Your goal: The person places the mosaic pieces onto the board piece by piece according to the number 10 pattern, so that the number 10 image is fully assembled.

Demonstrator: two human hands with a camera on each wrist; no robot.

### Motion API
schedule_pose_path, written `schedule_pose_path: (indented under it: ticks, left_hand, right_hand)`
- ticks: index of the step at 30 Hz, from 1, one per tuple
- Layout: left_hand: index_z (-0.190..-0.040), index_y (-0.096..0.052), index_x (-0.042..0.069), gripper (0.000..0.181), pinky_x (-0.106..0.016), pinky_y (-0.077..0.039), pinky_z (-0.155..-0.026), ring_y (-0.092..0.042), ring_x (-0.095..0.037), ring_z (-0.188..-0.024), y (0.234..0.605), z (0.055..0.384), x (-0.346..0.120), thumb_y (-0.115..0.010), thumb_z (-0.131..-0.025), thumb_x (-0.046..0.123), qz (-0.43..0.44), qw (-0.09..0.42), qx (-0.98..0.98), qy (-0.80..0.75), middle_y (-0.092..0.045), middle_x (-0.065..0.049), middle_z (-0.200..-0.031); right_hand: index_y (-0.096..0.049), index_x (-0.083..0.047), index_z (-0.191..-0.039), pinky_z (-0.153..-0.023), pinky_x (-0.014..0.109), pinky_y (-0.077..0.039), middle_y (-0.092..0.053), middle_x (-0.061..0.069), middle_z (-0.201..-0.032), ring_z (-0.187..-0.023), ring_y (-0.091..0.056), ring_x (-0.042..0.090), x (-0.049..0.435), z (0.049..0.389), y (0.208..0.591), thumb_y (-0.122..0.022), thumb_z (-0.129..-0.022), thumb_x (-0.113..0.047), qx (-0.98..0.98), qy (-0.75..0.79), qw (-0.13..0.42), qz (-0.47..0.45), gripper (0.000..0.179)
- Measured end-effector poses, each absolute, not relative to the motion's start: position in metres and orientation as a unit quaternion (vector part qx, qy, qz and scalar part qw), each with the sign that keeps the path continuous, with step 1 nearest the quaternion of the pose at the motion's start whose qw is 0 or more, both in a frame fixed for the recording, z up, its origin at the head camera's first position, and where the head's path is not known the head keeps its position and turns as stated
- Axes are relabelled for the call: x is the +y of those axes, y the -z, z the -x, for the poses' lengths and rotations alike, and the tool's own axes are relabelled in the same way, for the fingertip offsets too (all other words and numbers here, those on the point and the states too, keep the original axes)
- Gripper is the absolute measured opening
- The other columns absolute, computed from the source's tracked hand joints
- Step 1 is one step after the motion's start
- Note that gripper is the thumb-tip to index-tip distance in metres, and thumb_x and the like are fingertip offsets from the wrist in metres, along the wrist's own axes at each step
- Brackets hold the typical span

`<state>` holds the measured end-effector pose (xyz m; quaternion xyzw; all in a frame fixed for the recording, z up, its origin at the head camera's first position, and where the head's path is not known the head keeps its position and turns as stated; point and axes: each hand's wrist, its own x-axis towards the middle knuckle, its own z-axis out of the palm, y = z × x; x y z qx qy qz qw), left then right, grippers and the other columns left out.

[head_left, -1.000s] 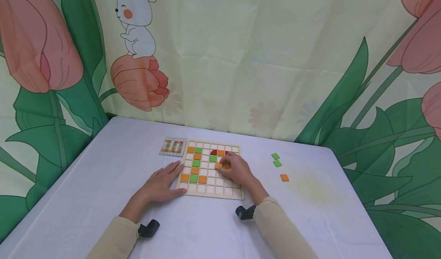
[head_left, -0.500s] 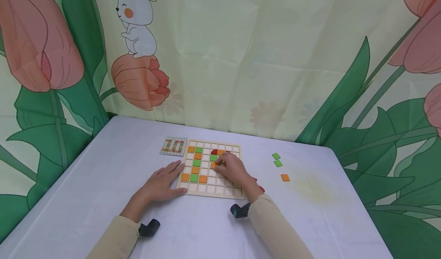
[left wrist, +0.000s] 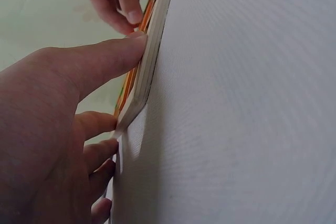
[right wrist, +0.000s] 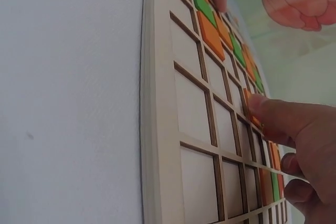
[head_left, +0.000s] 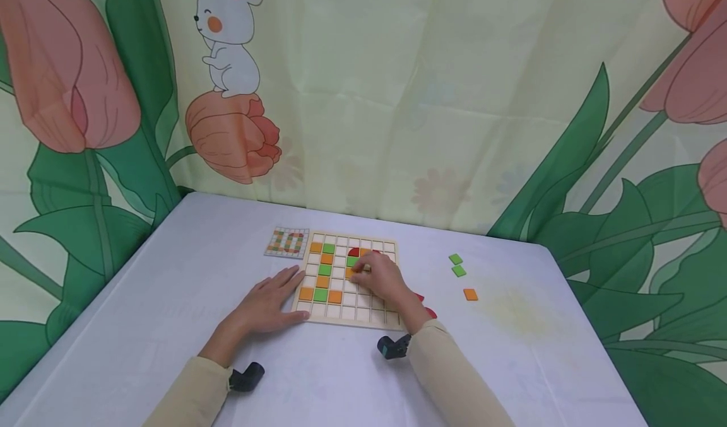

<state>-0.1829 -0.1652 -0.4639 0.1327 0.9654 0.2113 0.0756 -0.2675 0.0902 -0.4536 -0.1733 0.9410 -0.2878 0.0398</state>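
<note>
A wooden grid board (head_left: 346,321) lies on the table, with orange and green square tiles and red rounded pieces in some cells. My left hand (head_left: 271,303) rests flat at its left side, fingers straight; the thumb touches the board's edge in the left wrist view. Over the board's right half, my right hand (head_left: 382,278) pinches an orange square tile (right wrist: 246,97) between thumb and fingers, at a cell below a green tile (head_left: 352,262). That hand partly hides the tile and the cells under it.
A small printed pattern card (head_left: 286,243) lies against the board's upper left. On the right are two loose green tiles (head_left: 458,270) and an orange tile (head_left: 470,294). Red pieces (head_left: 430,313) show beside my right wrist. A printed curtain (head_left: 454,111) hangs behind the table.
My right hand has moved slightly left with the orange tile, onto the cell under the green tile. Red pieces beside the right wrist came into view. The left hand stayed put.
</note>
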Motion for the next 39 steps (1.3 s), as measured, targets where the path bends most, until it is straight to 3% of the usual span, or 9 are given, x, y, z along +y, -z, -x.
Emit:
schedule_pose_path:
  ticks: [10, 17, 25, 31, 39]
  left_hand:
    - [-0.153, -0.03, 0.013, 0.087, -0.057, -0.021, -0.118, -0.023, -0.035, -0.148, 0.464, 0.185, -0.163, -0.063, -0.085, 0.055, -0.132, 0.078, 0.966, -0.21, -0.023, -0.011, -0.161]
    - [-0.153, -0.03, 0.012, 0.087, -0.059, -0.021, -0.117, -0.023, -0.036, -0.147, 0.461, 0.182, -0.162, -0.065, -0.085, 0.054, -0.128, 0.079, 0.965, -0.214, -0.023, -0.013, -0.161]
    - [-0.152, -0.03, 0.011, 0.087, -0.061, -0.022, -0.116, -0.024, -0.038, -0.146, 0.459, 0.182, -0.163, -0.065, -0.085, 0.054, -0.135, 0.078, 0.965, -0.211, -0.024, -0.015, -0.16]
    - [-0.152, -0.03, 0.01, 0.087, -0.061, -0.022, -0.116, -0.023, -0.038, -0.147, 0.46, 0.183, -0.164, -0.064, -0.085, 0.053, -0.143, 0.077, 0.963, -0.216, -0.024, -0.016, -0.16]
    - [-0.152, -0.031, 0.01, 0.087, -0.062, -0.023, -0.115, -0.025, -0.039, -0.146, 0.462, 0.184, -0.165, -0.065, -0.085, 0.054, -0.145, 0.073, 0.964, -0.212, -0.025, -0.017, -0.159]
  right_hand:
    - [-0.075, -0.016, -0.103, -0.094, 0.039, -0.051, -0.068, -0.003, -0.102, -0.105, -0.06, 0.019, 0.114, 0.255, 0.453, -0.074, -0.085, -0.026, 0.937, 0.316, 0.013, 0.147, 0.02]
    - [-0.075, -0.017, -0.101, -0.076, 0.03, -0.048, -0.067, -0.004, -0.098, -0.088, -0.055, 0.017, 0.138, 0.248, 0.453, -0.077, -0.082, -0.025, 0.939, 0.327, 0.005, 0.11, 0.02]
    - [-0.074, -0.02, -0.105, -0.067, 0.027, -0.044, -0.067, -0.004, -0.101, -0.084, -0.051, 0.017, 0.168, 0.237, 0.45, -0.077, -0.083, -0.022, 0.947, 0.317, 0.017, 0.057, 0.022]
    - [-0.073, -0.022, -0.108, -0.078, 0.029, -0.05, -0.067, -0.002, -0.114, -0.091, -0.053, 0.018, 0.188, 0.233, 0.453, -0.077, -0.083, -0.025, 0.952, 0.303, 0.028, 0.031, 0.025]
    - [-0.072, -0.017, -0.112, -0.087, 0.036, -0.055, -0.067, 0.002, -0.116, -0.102, -0.057, 0.021, 0.212, 0.228, 0.456, -0.074, -0.086, -0.023, 0.951, 0.307, 0.018, 0.009, 0.027]
